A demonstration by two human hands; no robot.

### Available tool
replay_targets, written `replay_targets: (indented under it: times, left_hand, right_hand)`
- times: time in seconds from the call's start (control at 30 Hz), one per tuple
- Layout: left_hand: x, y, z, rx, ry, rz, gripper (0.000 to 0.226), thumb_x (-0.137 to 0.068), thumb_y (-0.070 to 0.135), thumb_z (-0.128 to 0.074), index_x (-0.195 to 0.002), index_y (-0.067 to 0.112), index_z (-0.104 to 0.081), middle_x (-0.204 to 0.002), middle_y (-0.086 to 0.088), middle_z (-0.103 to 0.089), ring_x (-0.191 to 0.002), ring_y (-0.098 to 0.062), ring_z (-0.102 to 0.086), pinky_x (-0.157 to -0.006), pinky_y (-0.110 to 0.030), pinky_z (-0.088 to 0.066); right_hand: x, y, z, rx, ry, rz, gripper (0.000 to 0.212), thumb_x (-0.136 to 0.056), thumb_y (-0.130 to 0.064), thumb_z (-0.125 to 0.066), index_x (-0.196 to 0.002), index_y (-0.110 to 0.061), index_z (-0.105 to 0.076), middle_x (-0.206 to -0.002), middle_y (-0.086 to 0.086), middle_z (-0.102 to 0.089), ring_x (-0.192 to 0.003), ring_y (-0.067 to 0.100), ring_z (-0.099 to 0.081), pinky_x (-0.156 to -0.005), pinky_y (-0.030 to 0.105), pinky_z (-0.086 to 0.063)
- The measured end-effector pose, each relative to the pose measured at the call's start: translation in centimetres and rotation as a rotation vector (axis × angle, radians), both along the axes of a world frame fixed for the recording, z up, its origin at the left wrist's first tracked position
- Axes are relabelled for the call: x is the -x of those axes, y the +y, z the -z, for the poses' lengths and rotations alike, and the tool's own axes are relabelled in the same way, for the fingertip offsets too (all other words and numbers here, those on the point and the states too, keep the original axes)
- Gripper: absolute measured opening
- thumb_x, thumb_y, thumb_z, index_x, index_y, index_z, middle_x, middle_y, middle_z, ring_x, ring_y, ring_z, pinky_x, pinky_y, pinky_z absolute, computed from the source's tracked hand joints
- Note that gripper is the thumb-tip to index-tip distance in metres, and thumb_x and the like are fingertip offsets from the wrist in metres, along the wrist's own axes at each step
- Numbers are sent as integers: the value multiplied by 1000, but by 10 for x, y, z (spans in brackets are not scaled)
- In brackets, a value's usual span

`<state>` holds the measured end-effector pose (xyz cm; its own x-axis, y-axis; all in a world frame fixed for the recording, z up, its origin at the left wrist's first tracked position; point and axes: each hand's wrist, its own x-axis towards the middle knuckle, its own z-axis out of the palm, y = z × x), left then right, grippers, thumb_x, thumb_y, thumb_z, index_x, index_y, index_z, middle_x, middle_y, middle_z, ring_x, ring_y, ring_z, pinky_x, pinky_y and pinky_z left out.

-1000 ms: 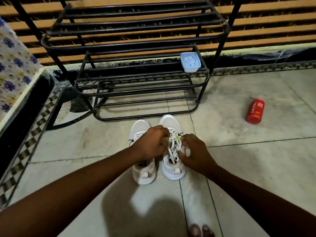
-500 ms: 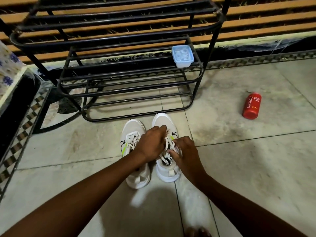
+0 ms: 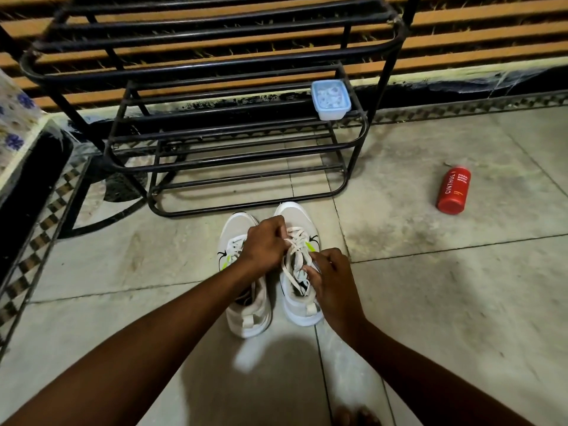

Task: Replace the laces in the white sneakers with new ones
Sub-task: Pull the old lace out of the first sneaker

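Both hands' fingers (image 3: 278, 224) (curled tight) pinch the right sneaker's laces (image 3: 296, 250).

Sneakers (image 3: 270, 272) before rack (image 3: 215, 124) — bottle (image 3: 453, 191) right.

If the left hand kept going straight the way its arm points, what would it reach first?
The left hand heads up and to the right across the laces of the right sneaker. Past that shoe's toe, it would probably meet the bottom bar of the black shoe rack, though depth is unclear.
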<state>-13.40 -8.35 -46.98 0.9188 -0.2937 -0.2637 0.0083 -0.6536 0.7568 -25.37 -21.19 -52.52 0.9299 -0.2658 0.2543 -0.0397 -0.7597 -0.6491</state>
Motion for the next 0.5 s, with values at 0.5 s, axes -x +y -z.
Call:
replay_targets:
  times: [0.5]
  left_hand:
    - [-4,-2,-7,-4,-45,348,18,-80,5,-69,-86,22,-73,-75,7,-72,-74,-5,-69,-75,-26,-56]
  right_hand:
    - [2,1,-4,34,101,8,14,-94,-2,-64,-107,3,-67,-107,18,-57,-96,32,-53,-78,37,-47]
